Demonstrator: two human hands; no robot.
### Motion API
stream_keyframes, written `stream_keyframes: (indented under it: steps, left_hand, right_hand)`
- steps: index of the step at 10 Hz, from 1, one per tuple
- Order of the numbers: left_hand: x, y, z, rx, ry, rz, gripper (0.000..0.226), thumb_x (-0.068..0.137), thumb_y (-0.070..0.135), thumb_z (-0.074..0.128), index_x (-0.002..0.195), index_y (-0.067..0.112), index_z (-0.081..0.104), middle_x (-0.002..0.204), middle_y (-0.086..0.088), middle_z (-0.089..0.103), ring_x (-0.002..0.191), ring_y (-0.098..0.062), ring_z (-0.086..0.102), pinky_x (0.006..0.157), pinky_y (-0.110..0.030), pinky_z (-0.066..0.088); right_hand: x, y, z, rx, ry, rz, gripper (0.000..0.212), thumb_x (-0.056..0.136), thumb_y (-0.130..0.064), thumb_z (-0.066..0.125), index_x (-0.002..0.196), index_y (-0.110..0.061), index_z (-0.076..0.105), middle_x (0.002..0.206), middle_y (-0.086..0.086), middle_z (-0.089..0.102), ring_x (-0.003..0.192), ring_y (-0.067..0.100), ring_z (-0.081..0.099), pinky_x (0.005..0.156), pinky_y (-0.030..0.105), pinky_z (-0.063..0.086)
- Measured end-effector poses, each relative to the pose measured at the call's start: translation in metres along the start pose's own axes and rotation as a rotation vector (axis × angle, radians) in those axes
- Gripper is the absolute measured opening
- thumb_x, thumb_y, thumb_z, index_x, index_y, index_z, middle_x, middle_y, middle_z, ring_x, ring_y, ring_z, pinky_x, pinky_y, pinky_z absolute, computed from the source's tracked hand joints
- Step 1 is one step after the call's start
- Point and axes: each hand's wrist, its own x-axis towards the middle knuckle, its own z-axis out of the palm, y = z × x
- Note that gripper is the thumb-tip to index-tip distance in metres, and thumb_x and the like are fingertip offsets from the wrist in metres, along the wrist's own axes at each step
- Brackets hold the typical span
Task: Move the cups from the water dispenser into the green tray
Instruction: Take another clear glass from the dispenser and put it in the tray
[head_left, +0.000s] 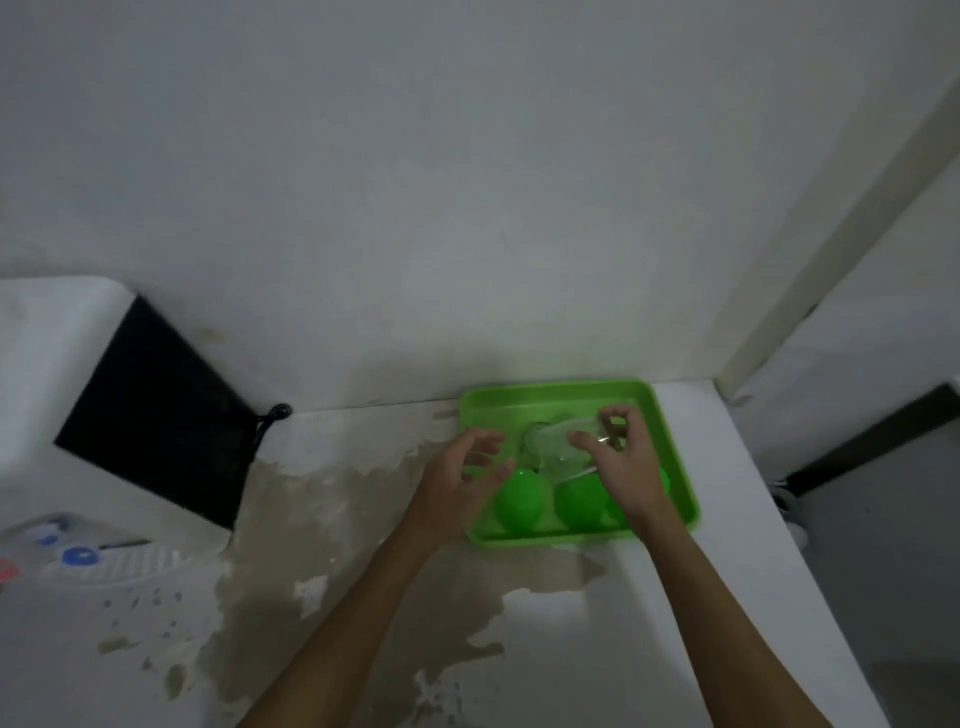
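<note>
A: Where is the cup now, and how is it held?

B: The right hand (626, 467) holds a clear cup (563, 447) tilted on its side above the green tray (558, 394). The fingers close around its rim end, and its base points to the left. I think the tilt is there because the person turns the cup before setting it down.

A: And the other hand?

B: The left hand (460, 480) is half open, with fingers spread, just beside the base of the cup. I cannot tell if it touches the cup. It seems ready to steady it or to take it.

A: What already lies in the tray?

B: Green cups (519, 501) stand in a row along the near side, seemingly upside down. The far side stays free, so the clear cup probably goes there.

A: Where does the tray sit?

B: On the white table (727, 493), against the wall. The water dispenser (57, 519) is well apart, at the left edge.

A: Can you read any label or brand?

B: No. The picture is blurred and I see no writing.
</note>
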Motion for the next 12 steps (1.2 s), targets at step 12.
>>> stream_keyframes:
  steps: [12]
  left_hand:
    - [0.075, -0.023, 0.011, 0.064, -0.021, -0.061, 0.018, 0.089, 0.015, 0.071, 0.099, 0.030, 0.069, 0.101, 0.006, 0.073, 0.084, 0.005, 0.064, 0.074, -0.008, 0.050]
  right_hand:
    - [0.093, 0.018, 0.001, -1.051, -0.117, -0.195, 0.052, 0.072, -0.019, 0.074, 0.122, -0.016, 0.057, 0.119, 0.013, 0.056, 0.106, 0.034, 0.059, 0.085, 0.041, 0.052]
